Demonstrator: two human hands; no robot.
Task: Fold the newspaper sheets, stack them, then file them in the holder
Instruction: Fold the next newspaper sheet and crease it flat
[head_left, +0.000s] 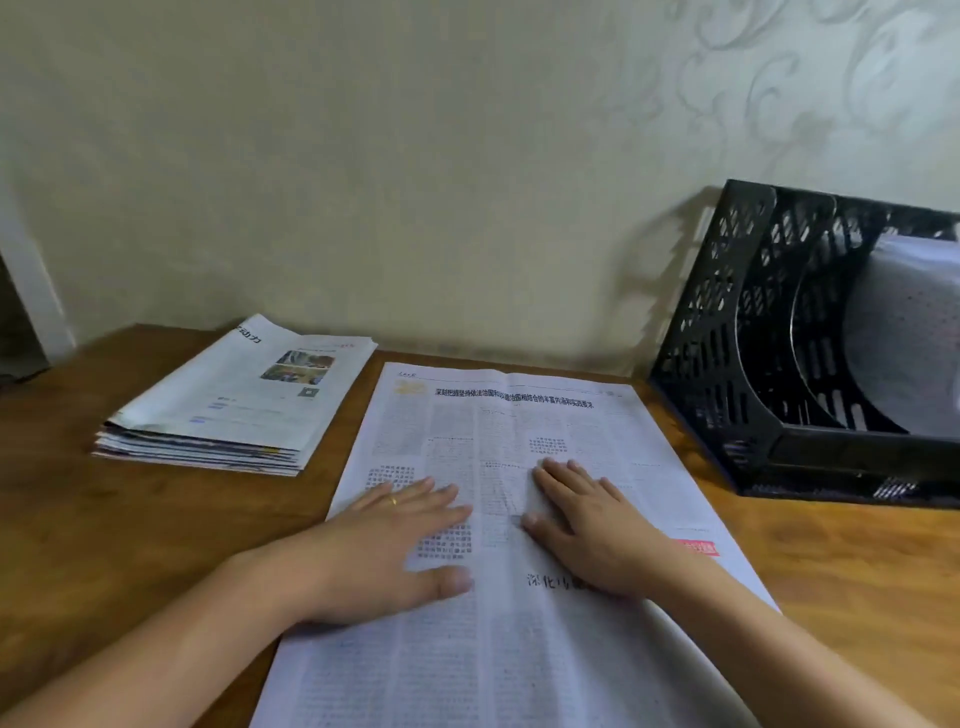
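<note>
Nearest the lens: newspaper sheet (519, 519) spread flat on wooden table (130, 519), running from bottom edge of view up toward wall, headline at far end, vertical crease down middle, right edge curled up a little near right forearm.

Far left of table: stack of folded newspapers (234, 405), several layers, photo page on top, near the wall, just beside sheet's upper-left corner, not touching it as far as visible.

Left hand (384, 545) lay palm down across sheet's left edge, fingers straight and slightly spread, thumb stretched out toward crease, ring on one finger, gripping nothing, pressing paper flat.

Right hand (587, 525) lay palm down just right of crease, fingers straight and together, pointing away from camera, thumb out to the left, holding nothing, also pressing sheet. Hands near each other, apart, crease between them.

Far right: black perforated holder (753, 338) on table against patterned wall, tilted in view, some white paper already standing in a compartment; which compartment unclear. Holder well apart from both hands, near sheet's upper-right corner.
</note>
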